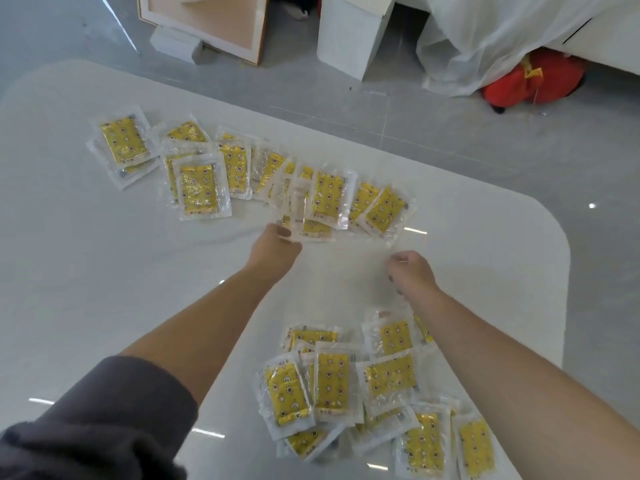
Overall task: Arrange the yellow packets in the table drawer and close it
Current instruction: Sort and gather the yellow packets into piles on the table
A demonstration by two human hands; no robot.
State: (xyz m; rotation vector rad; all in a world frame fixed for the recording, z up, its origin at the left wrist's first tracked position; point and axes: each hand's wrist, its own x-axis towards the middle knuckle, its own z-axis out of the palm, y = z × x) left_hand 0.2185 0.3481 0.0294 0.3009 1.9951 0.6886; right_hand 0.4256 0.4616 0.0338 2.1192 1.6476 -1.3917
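The left hand's (277,244) thumb and fingertips pinch the near edge of one clear-wrapped packet (300,206), which tilts up from the far row of yellow packets (199,188) across the middle of the table (104,271). The wrist is straight, and the bare forearm runs back toward the table's near edge to a dark grey sleeve (104,410) pushed up to the elbow.

The right hand (410,271) hovers over bare table top with its fingers curled in toward the palm. Nothing shows in its grip. Its forearm is bare and passes over the packets nearest the table's near edge.

Each packet is a yellow pad in clear wrap, printed with small stars, moons and round figures. A line of small print at one end is too blurred to read.

The far row holds about fifteen packets. The near cluster (332,382), at the table's near right, holds about a dozen. They overlap, so neither count is exact.

Beyond the table's far edge, a red bag (533,81) sits on the floor under white sheeting (502,36).
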